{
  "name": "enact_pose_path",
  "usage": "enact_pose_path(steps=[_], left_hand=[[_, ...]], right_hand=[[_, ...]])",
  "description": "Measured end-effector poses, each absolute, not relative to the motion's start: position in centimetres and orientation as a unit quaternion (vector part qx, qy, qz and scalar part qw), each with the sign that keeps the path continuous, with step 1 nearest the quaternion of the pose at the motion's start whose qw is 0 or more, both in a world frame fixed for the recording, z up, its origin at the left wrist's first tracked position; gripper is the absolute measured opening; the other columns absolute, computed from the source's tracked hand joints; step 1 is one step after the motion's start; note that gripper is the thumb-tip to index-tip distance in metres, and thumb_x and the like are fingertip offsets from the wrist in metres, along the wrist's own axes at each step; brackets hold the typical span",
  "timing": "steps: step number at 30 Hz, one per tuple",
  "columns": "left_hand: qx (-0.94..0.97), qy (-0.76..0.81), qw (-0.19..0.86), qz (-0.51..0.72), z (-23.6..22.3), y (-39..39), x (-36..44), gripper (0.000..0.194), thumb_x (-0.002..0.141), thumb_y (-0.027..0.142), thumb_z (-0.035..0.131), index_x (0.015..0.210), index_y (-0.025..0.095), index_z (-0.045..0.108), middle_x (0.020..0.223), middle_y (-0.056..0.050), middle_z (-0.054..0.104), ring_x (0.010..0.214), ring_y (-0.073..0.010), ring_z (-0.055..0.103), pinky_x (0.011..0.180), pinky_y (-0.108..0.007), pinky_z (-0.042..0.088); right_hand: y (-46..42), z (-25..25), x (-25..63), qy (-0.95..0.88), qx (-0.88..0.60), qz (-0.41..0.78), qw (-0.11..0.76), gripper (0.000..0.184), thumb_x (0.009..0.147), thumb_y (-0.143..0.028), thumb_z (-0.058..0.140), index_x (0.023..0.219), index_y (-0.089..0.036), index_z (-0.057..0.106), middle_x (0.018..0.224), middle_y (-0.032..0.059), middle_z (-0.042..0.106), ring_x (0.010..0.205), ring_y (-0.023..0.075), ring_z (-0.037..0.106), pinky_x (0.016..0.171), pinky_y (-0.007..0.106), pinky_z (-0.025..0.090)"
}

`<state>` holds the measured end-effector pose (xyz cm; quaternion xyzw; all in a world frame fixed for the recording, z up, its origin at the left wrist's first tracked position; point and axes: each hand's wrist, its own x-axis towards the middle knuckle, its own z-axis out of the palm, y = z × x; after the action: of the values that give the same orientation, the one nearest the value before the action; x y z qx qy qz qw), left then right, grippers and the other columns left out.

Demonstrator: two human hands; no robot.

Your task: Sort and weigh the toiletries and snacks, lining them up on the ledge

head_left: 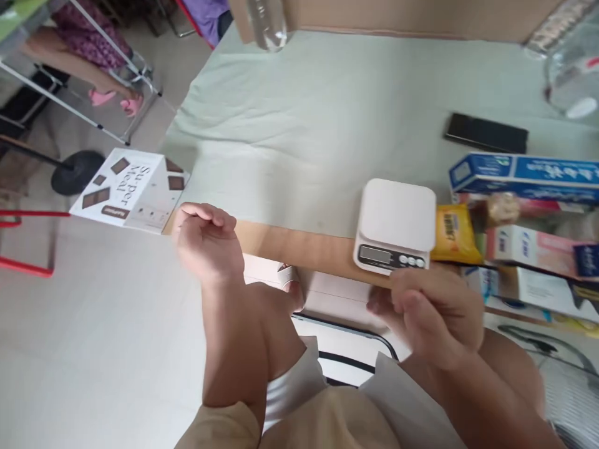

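Observation:
My left hand [208,243] is held above the table's near edge on the left, fingers curled in toward the palm, with nothing seen in it. Beside it stands a white box printed "Super Meal" [138,190]. On the right, my right hand [437,312] is closed in a loose fist over the near edge, and no object shows in it. Just beyond that fist lies a white kitchen scale [397,218] with a bare platform; its display looks blank. A yellow packet [455,234] lies against the scale's right side.
Several boxes, among them a long blue one [524,174], crowd the table's right side near a black phone [486,132]. Clear containers stand at the back. A pale green cloth [299,125] covers the tabletop. Another person's legs [79,62] show at upper left.

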<state>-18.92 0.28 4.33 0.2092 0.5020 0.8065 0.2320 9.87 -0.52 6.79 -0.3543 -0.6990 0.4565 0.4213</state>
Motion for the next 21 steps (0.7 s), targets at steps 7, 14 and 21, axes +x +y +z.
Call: enact_pose_path(steps=[7,14,21], left_hand=[[0.038,0.492,0.167,0.854,0.9,-3.7,-26.3,0.016,0.089,0.038,0.052,0.081,0.024,0.054,0.087,-0.003,0.055,0.079,-0.0162,0.056,0.073,-0.033,0.046],[-0.035,0.507,0.087,0.857,0.2,-5.8,-28.4,0.034,0.094,0.05,0.043,0.114,0.032,0.063,0.152,0.002,0.052,0.158,-0.0206,0.034,0.129,-0.039,0.036],[-0.052,0.522,0.192,0.83,0.9,-6.3,-29.6,0.05,0.101,0.055,0.027,0.143,0.036,0.047,0.179,0.011,0.021,0.172,-0.017,0.006,0.143,-0.044,0.014]], right_hand=[[1.2,7.4,-3.1,-0.684,-0.42,0.559,0.206,0.024,0.099,-0.033,0.055,0.078,-0.022,0.06,0.056,-0.006,0.044,0.051,0.0087,0.044,0.049,0.023,0.036],[7.7,5.8,-20.6,-0.734,-0.297,0.525,0.311,0.011,0.103,-0.024,0.051,0.095,-0.022,0.058,0.095,-0.0006,0.067,0.092,0.011,0.067,0.081,0.024,0.054],[11.4,3.9,-31.4,-0.751,-0.334,0.519,0.236,0.038,0.105,-0.013,0.041,0.143,-0.014,0.047,0.161,0.0043,0.051,0.158,0.0136,0.043,0.134,0.032,0.029]])
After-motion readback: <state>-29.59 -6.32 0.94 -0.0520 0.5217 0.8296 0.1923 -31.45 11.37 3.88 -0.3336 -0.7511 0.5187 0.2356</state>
